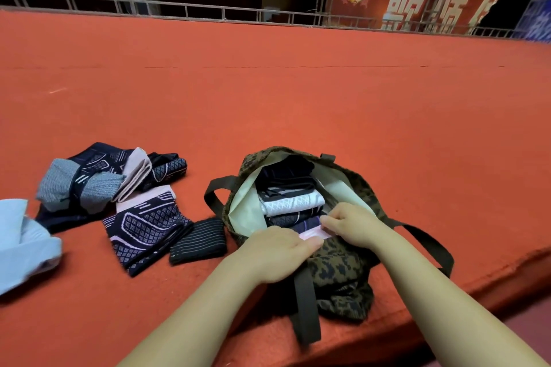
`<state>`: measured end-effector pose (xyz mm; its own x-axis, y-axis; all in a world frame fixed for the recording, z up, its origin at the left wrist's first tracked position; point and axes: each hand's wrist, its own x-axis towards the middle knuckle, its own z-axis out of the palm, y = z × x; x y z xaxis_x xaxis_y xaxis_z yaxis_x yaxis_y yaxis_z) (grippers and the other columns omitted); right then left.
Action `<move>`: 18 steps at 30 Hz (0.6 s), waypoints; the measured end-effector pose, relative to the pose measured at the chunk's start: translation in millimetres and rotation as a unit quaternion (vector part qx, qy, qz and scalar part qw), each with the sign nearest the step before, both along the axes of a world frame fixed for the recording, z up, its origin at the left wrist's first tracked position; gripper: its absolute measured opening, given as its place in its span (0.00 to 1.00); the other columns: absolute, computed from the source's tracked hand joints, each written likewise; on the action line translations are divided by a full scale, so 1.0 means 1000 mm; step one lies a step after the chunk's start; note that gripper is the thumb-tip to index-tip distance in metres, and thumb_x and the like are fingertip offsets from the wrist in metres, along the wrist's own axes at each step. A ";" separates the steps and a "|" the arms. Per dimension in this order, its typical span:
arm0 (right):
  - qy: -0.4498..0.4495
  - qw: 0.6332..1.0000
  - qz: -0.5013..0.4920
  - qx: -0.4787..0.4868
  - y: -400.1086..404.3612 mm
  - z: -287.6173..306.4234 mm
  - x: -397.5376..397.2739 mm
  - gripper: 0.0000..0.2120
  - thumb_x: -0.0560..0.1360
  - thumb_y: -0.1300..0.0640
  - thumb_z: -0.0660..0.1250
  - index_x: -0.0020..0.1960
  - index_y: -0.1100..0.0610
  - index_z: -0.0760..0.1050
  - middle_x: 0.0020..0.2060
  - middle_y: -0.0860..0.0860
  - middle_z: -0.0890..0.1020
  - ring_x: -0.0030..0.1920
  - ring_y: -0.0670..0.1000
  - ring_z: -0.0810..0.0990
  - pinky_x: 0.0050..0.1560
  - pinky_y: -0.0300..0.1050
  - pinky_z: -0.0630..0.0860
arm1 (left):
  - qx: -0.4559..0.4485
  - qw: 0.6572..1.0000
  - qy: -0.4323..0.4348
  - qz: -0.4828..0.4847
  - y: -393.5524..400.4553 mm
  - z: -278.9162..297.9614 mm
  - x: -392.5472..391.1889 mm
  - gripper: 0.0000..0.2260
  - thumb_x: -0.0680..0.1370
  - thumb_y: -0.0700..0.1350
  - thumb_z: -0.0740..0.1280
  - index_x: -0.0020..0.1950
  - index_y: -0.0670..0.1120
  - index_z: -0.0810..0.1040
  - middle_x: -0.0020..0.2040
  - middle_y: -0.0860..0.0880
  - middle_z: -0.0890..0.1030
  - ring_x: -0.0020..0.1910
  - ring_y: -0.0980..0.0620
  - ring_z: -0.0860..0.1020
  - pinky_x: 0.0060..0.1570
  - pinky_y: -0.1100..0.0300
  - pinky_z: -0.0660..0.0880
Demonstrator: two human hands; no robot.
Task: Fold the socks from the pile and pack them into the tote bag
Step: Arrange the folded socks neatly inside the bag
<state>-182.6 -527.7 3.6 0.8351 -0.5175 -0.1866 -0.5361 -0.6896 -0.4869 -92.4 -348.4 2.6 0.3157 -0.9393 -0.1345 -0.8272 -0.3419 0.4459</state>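
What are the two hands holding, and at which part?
Both hands, left and right, pinch a folded pink-edged sock by its near edge, at the tote bag mouth.

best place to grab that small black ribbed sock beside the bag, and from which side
The black ribbed sock lies flat and folded on the red surface, its right edge close to the tote bag and a patterned sock at its left. Likely best: pinch the free near edge, coming from above and the near side.
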 end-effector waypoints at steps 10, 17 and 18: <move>-0.178 0.982 -0.022 0.057 0.055 0.034 -0.006 0.12 0.77 0.51 0.62 0.36 0.53 0.74 0.30 0.44 0.73 0.30 0.40 0.72 0.35 0.37 0.70 | -0.195 0.974 0.025 0.110 0.050 0.000 0.015 0.16 0.75 0.60 0.58 0.54 0.55 0.79 0.51 0.61 0.79 0.54 0.62 0.74 0.56 0.59 0.71; -0.230 0.956 0.100 0.150 0.166 0.035 0.024 0.09 0.76 0.53 0.65 0.38 0.54 0.77 0.31 0.44 0.77 0.33 0.41 0.73 0.37 0.38 0.68 | -0.239 0.922 0.208 0.223 0.145 -0.030 0.055 0.12 0.67 0.63 0.60 0.46 0.64 0.79 0.47 0.64 0.81 0.51 0.61 0.79 0.57 0.58 0.73; -0.219 0.956 0.124 0.153 0.180 0.028 0.031 0.09 0.76 0.53 0.65 0.38 0.53 0.77 0.33 0.45 0.79 0.34 0.41 0.74 0.38 0.38 0.70 | -0.218 0.924 0.202 0.241 0.159 -0.037 0.062 0.14 0.67 0.64 0.60 0.47 0.63 0.78 0.46 0.64 0.81 0.50 0.61 0.79 0.56 0.58 0.73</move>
<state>-151.3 -347.9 31.7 0.9574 -0.2714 0.0984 -0.0733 -0.5581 -0.8265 -30.8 -189.2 -34.3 0.7177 -0.6959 0.0247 -0.3615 -0.3419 0.8674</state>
